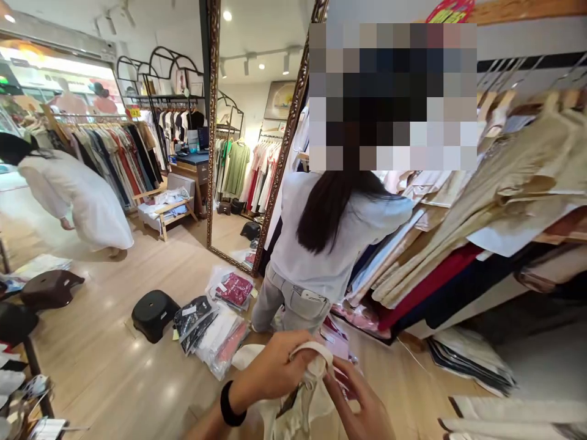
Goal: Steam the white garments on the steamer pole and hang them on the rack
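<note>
A cream garment (298, 415) hangs from both my hands at the bottom of the head view. My left hand (282, 363), with a black band on its wrist, is closed around the garment's top edge. My right hand (360, 397) pinches the same edge from the right side, its fingers bent against the cloth. Between the hands the top edge forms a small loop. The lower part of the garment runs out of view.
A person (321, 244) in a white top stands just ahead, facing a packed clothes rack (504, 183). Bagged clothes (220, 330) and a black stool (153, 311) are on the floor. A tall mirror (238, 183) leans behind. Another person (73, 189) bends at left.
</note>
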Action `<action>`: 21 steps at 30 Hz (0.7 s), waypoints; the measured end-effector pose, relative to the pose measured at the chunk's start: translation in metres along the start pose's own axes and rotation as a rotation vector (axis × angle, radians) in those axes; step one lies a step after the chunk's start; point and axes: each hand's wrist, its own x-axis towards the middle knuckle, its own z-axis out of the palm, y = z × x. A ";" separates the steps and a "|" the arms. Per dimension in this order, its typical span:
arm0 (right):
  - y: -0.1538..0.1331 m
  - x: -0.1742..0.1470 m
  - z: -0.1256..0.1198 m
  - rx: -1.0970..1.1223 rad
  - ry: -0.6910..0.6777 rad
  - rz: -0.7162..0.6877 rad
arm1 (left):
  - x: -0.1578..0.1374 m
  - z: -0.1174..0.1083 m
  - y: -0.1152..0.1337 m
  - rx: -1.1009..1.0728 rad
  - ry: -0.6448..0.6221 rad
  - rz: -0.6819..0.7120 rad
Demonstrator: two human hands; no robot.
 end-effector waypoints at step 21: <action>-0.140 0.138 0.149 -0.118 -0.181 -0.235 | 0.021 -0.247 -0.023 0.634 0.341 0.086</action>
